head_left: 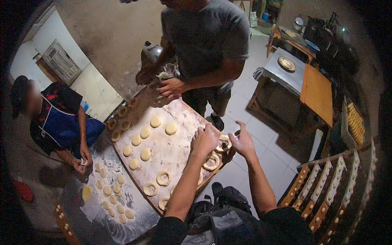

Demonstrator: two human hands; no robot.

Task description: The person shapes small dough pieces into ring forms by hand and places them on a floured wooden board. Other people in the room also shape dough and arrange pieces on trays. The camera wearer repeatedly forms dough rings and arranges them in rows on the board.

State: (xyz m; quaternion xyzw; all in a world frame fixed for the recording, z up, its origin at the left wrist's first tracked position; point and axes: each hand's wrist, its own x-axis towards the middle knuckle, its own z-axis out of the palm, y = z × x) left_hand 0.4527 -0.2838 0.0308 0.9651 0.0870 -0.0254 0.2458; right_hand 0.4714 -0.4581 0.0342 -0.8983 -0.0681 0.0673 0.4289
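Note:
A floured wooden board [163, 141] lies in front of me with pale dough pieces on it. At its right edge sits a ring of dough [223, 143] with a dark center. My left hand [206, 141] hovers close to the ring's left side, fingers bent but apart, holding nothing I can see. On the other side my right hand [243, 143] is open, its index finger raised and thumb toward the ring. Just nearer lies a second dough ring [211, 162]. Another dough ring [163, 178] rests nearer me; my left forearm partly hides others.
Across the board a person in a grey shirt [206, 36] handles a metal container [168, 70]. At left, another person [67, 114] works a small piece over a floured table [139, 216] with dough rounds. Racked trays [326, 196] stand right; a metal-topped table [286, 61] is beyond.

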